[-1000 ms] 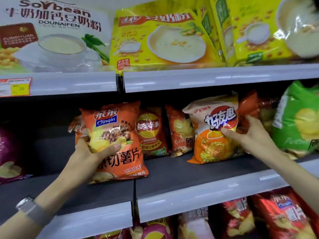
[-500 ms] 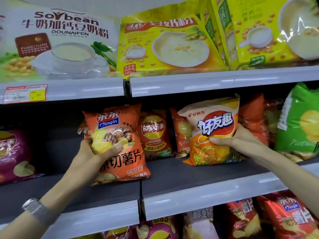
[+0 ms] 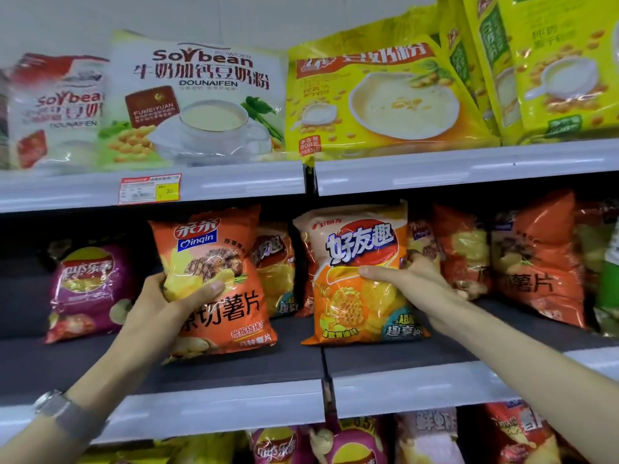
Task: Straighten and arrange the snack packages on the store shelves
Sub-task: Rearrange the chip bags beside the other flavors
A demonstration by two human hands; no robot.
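The left hand [image 3: 170,306], in the lower left part of the frame, grips the orange Qinqin bag [image 3: 214,249] at its left edge, with the thumb across the front and the fingers behind. The right hand [image 3: 412,279], a little right of centre, grips the orange-and-white bag [image 3: 355,249] in the same way at its right edge. The hands are apart, each closed on its own bag. Both bags stand upright and side by side near the front of the middle shelf [image 3: 234,370], in the centre of the frame, with their printed faces forward.

These two bags seem almost in place, and probably only the letting go remains for them. The rest of this shelf looks not yet arranged. The purple bag [image 3: 87,289] leans alone at the left with a gap beside it, and the orange bags [image 3: 539,262] at the right stand further back and at different angles.

By count there are two hands and two held bags. The middle shelf also has one purple bag, one partly hidden bag [image 3: 274,269] behind the gap between the held ones, at least two orange bags, and one green bag [image 3: 609,279] at the right edge. The upper shelf holds two white soybean bags [image 3: 201,102], at least three yellow bags [image 3: 378,95] and one price label [image 3: 150,189]. The bags along the bottom edge are cut off and cannot be counted. One wristwatch [image 3: 57,408] is on the left wrist.
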